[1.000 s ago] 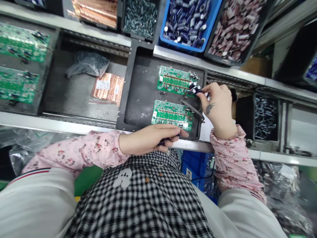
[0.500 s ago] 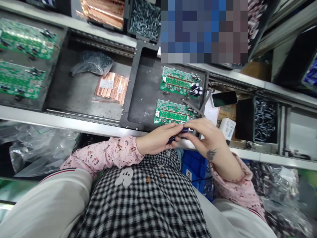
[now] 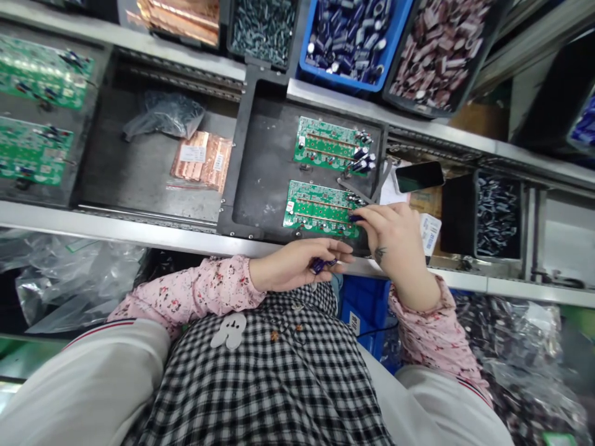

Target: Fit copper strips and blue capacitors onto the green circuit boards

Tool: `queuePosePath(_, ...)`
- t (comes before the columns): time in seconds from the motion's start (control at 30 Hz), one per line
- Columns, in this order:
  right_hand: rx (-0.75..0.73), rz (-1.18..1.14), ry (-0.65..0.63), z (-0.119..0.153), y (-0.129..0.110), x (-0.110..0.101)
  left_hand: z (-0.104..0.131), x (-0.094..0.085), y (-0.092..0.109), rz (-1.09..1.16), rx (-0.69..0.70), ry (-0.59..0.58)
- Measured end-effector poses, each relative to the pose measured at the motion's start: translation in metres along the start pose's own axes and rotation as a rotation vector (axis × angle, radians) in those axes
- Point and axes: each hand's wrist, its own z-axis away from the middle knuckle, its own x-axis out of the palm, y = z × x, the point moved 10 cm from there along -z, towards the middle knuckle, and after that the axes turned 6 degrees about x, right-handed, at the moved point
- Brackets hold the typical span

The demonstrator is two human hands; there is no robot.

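Between the thumb and fingers of my right hand point(image 3: 393, 238) is a dark blue capacitor point(image 3: 356, 218), at the right end of the nearer green circuit board point(image 3: 320, 209). Whether its leads touch the board I cannot tell. Just in front of the tray's near edge, my left hand point(image 3: 304, 263) is half curled, cradling a few purple-blue capacitors point(image 3: 318, 266). Behind the nearer board lies a second circuit board point(image 3: 328, 144), with several dark capacitors point(image 3: 362, 162) standing at its right end. Both boards rest in a black tray point(image 3: 260, 167).
A blue bin of capacitors point(image 3: 304, 56) and a black bin of brownish parts point(image 3: 395, 93) stand behind the tray. To the right are a phone point(image 3: 419, 177), a white box point(image 3: 430, 232) and a black bin point(image 3: 475, 214). Bagged copper strips point(image 3: 204, 162) lie left.
My hands have come apart. The right one has moved forward to the nearer board with a capacitor, while the left stays near the tray edge holding the others. The view has shifted slightly.
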Motion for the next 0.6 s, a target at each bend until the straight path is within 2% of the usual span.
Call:
queuePosePath(0.13, -0.029, 0.017, -0.050, -0.002, 0.000, 0.005, -0.001, 0.002, -0.006, -0.094, 0.003, -0.098)
queuePosePath(0.2, -0.040, 0.023, -0.041, -0.001, 0.001, 0.006, -0.003, -0.001, -0.007, -0.136, 0.036, -0.102)
queuePosePath(0.3, -0.060, 0.015, -0.012, 0.001, 0.000, 0.005, -0.006, -0.003, -0.008, -0.137, 0.061, -0.067)
queuePosePath(0.47, -0.063, -0.068, -0.021, 0.004, -0.002, 0.007, -0.008, -0.009, -0.004, -0.073, 0.107, 0.081)
queuePosePath(0.6, 0.037, -0.277, 0.081, 0.018, -0.009, -0.009, -0.009, -0.005, -0.001, -0.052, 0.173, 0.086)
